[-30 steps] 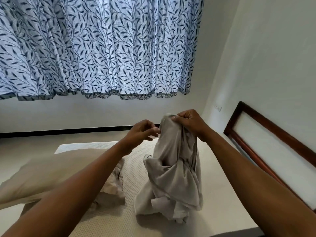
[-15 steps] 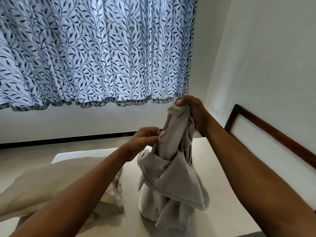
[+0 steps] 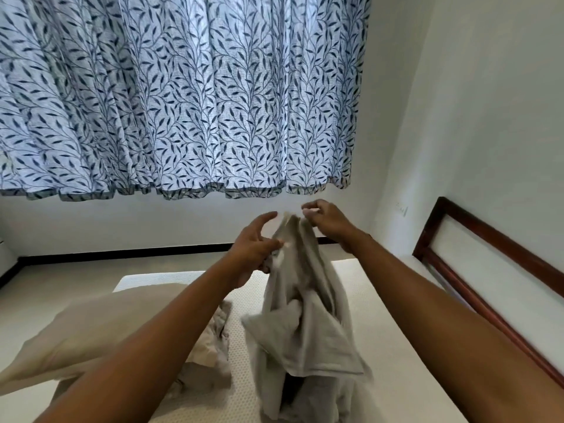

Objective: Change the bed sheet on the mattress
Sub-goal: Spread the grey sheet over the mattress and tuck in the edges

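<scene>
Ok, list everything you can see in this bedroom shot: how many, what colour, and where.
grey fabric bed sheet: one, grey, bunched, held up over the mattress
white textured mattress: one, white, under the sheet
beige stuffed pillow: one, beige, on the mattress, left
crumpled beige cloth: one, beige, beside the pillow
leaf-patterned fabric curtain: one, blue and white, back wall
dark wooden bed frame: one, reddish brown, along the right wall
white wall socket: one, white, right wall near the corner
left grip: one, bare hand, holds the sheet below its top
right grip: one, bare hand, pinches the sheet's top
</scene>
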A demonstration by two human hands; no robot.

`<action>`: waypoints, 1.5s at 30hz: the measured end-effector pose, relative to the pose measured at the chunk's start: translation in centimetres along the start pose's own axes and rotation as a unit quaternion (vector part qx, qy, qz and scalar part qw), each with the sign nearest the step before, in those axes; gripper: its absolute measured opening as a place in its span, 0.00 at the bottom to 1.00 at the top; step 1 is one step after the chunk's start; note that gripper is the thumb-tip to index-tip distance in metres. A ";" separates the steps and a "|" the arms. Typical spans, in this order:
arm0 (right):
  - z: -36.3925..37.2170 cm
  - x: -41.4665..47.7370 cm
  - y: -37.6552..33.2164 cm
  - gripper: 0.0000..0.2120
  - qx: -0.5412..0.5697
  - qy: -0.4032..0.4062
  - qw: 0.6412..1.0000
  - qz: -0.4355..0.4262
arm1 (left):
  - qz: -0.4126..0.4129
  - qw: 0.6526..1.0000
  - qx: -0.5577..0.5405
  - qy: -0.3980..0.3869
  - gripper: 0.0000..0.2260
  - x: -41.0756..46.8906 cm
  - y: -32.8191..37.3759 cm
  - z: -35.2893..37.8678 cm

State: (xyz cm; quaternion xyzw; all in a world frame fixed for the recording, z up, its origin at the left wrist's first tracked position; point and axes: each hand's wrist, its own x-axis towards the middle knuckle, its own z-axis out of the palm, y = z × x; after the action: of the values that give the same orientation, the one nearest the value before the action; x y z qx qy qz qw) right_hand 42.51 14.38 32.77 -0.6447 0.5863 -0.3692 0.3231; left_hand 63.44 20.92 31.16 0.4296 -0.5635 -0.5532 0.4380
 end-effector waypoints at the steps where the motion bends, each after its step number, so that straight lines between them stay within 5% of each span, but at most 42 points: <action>1: 0.7 -0.7 0.3 0.13 -0.011 0.007 1.000 -0.012 | -0.004 1.000 -0.008 0.030 0.24 0.0 -0.7 0.2; 7: 4.6 -7.4 1.4 0.09 0.071 0.076 0.990 -0.097 | -0.032 0.990 -0.091 0.103 0.12 0.4 -1.6 1.5; 12: 7.1 -8.4 3.0 0.25 0.023 0.165 0.984 -0.059 | 0.006 0.990 -0.112 0.090 0.09 1.3 -0.5 2.7; 17: 6.5 -7.3 6.6 0.04 -0.075 0.218 0.973 -0.024 | 0.040 0.989 -0.104 0.096 0.07 1.8 0.5 1.3; 20: 4.5 -6.3 7.1 0.05 -0.078 0.234 0.969 0.006 | 0.022 0.993 -0.065 0.093 0.07 1.8 -0.4 -0.3; 23: 2.3 -4.9 4.7 0.14 -0.064 0.191 0.979 -0.016 | 0.019 0.998 0.031 0.052 0.06 1.2 -1.9 -1.4; 26: 0.7 -4.3 -0.3 0.10 0.013 0.142 0.986 -0.083 | 0.039 0.992 0.117 0.018 0.05 0.8 -2.4 -1.6; 29: -0.4 -4.5 -3.6 0.10 0.146 0.075 0.977 -0.136 | 0.146 0.939 0.299 0.084 0.05 1.5 -2.0 -1.1; 31: -0.8 -4.8 -3.7 0.08 0.073 0.005 0.984 -0.163 | 0.171 0.939 0.278 0.111 0.04 2.1 -1.5 -0.8; 33: -0.6 -4.9 -1.4 0.20 -0.183 -0.010 0.972 -0.146 | 0.140 0.968 0.169 0.119 0.10 2.6 -1.2 -0.8; 35: -0.2 -5.2 2.2 0.16 -0.289 0.029 0.952 -0.091 | 0.122 0.980 0.081 0.137 0.17 2.6 -1.1 -0.6; 38: -0.4 -5.9 6.1 0.07 -0.203 0.109 0.972 -0.042 | 0.132 0.978 0.027 0.157 0.16 2.1 -0.6 0.0; 42: -3.2 -4.6 7.7 0.10 -0.197 0.218 0.956 -0.006 | 0.126 0.982 0.085 0.112 0.19 2.2 -0.7 -0.6; 45: -5.9 -2.8 6.6 0.12 -0.165 0.305 0.937 -0.034 | 0.119 0.957 0.266 0.021 0.18 2.3 -2.3 -1.8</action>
State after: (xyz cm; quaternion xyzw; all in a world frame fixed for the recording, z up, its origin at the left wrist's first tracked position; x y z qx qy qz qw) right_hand 33.94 16.53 29.95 -0.5653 0.6867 -0.4570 0.0052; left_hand 64.65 18.25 28.96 0.4724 -0.7275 -0.3183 0.3825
